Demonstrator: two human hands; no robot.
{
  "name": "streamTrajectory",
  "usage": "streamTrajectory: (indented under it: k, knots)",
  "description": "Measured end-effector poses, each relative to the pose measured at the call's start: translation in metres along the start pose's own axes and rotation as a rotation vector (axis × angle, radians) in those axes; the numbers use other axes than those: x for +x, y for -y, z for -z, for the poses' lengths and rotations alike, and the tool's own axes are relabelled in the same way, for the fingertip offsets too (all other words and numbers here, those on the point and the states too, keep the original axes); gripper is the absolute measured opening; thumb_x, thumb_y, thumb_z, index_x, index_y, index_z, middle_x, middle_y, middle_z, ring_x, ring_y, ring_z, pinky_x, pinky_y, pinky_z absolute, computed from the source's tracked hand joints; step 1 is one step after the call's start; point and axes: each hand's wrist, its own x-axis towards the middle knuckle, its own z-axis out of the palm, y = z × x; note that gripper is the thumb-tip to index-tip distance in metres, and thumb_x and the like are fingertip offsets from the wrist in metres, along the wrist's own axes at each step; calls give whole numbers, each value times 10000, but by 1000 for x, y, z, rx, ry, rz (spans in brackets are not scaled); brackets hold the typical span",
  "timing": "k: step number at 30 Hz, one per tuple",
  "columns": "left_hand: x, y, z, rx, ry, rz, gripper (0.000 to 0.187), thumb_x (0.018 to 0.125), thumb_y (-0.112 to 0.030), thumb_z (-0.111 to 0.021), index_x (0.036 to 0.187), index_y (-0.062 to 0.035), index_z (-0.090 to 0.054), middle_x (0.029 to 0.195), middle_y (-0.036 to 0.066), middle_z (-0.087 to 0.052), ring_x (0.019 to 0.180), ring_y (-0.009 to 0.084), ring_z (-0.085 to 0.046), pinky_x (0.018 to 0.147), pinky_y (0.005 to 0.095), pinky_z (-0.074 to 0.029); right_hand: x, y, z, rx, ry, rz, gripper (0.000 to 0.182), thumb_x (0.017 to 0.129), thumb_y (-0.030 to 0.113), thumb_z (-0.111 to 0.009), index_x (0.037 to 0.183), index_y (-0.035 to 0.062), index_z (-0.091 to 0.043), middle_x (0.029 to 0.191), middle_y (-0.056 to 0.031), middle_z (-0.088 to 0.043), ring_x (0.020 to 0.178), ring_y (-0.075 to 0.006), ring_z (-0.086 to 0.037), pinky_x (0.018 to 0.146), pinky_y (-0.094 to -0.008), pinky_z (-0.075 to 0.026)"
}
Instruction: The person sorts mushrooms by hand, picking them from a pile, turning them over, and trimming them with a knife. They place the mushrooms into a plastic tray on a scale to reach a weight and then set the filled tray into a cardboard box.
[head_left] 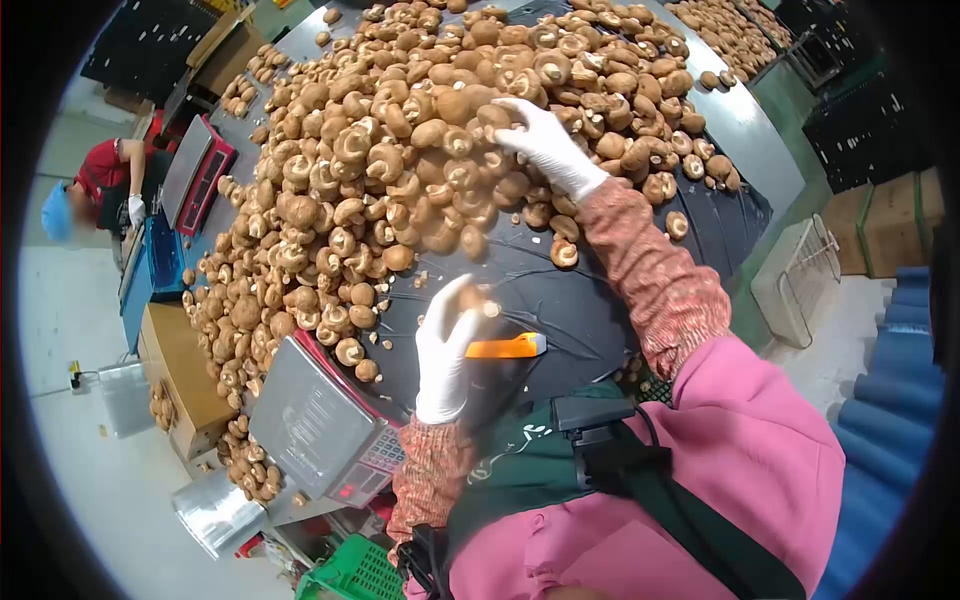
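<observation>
A large heap of brown mushrooms (300, 210) covers much of the dark table cover (560, 300). My right hand (545, 145), in a white glove, is at the heap's near right side, its fingers bent around mushrooms there; some mushrooms beside it are blurred by motion. Nearer to me, my left hand (447, 350), also white-gloved, is raised over the cover with thumb and fingers round a small, blurred mushroom (488, 308). Just right of that hand lies an orange tool (505, 347) on the cover.
A scale with a keypad (325, 425) stands left of my left hand. Another red scale (200, 175) is farther left, near a person (100, 190) in a blue cap. A green crate (355, 570) is below, a white basket (797, 285) at right, with cardboard boxes (885, 225) behind.
</observation>
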Motion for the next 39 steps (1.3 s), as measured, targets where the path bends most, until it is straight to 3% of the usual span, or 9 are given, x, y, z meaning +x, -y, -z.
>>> streamTrajectory:
  k: [3, 5, 7, 13, 19, 27, 31, 37, 39]
  knots:
    - [4, 0, 5, -239, 83, 53, 568, 944, -327, -633, 1388, -2, -491, 1202, 131, -619, 1067, 228, -645, 927, 368, -527, -26, 1, 11, 927, 237, -199, 378, 905, 221, -728, 1242, 85, -626, 1048, -45, -696, 855, -101, -638, 686, -264, -537]
    - [3, -7, -8, -356, 72, 67, 589, 965, -379, -578, 1409, -12, -453, 1248, 194, -603, 1087, 301, -647, 924, 411, -540, -46, -4, 6, 1151, 155, -299, 341, 926, 224, -716, 1218, 76, -621, 1151, -85, -673, 939, -175, -663, 820, -320, -555]
    - [6, -1, -5, -453, 185, 120, 580, 968, -376, -551, 1409, -11, -453, 1287, 222, -580, 1117, 324, -629, 922, 429, -541, -63, 3, 3, 1277, 404, -284, 382, 938, 248, -702, 1261, 73, -595, 1173, -106, -669, 982, -226, -665, 908, -367, -535]
    - [1, 4, 0, -582, 265, 182, 529, 960, -358, -539, 1333, 17, -510, 1262, 246, -590, 1112, 357, -624, 898, 444, -551, -98, 8, -16, 1191, 456, -250, 519, 966, 345, -641, 1378, 54, -521, 1265, -134, -641, 1080, -294, -656, 940, -444, -514]
    - [4, 22, 9, -752, 241, 294, 467, 1056, -419, -418, 948, -5, -606, 948, 182, -621, 953, 340, -620, 783, 423, -555, -120, 16, -17, 890, 550, -171, 547, 989, 399, -583, 1383, 27, -514, 1243, -132, -653, 1058, -256, -663, 845, -426, -552]
    - [-1, 20, -6, -705, 299, 461, 671, 1022, -581, -397, 1339, 2, -498, 1031, 220, -665, 756, 287, -675, 646, 383, -562, -155, 16, -15, 258, 537, -30, 440, 1019, 263, -551, 1384, 17, -543, 1346, -95, -604, 1236, -190, -561, 1060, -345, -440]
    - [-3, 30, -14, -745, 265, 477, 605, 1038, -537, -390, 1328, -20, -512, 1041, 179, -662, 718, 290, -656, 568, 393, -523, -164, -1, -15, 136, 490, 32, 371, 1048, 236, -459, 1316, 25, -607, 1276, -121, -653, 1184, -191, -595, 1048, -342, -444]
    - [-12, 53, -12, -533, 407, 246, 499, 1019, -77, -528, 1478, -12, -344, 1208, 241, -608, 945, 252, -688, 676, 319, -602, -173, 7, -17, 385, 467, -155, 410, 1038, 302, -472, 1357, 71, -586, 1230, -87, -670, 1183, -178, -591, 1036, -325, -444]
    - [-12, 52, -16, -476, 398, 266, 482, 1016, -109, -513, 1464, -15, -360, 1188, 229, -615, 916, 251, -688, 661, 321, -592, -180, 28, -10, 264, 488, -184, 427, 1025, 316, -491, 1362, 71, -581, 1251, -88, -659, 1199, -180, -578, 1044, -329, -438]
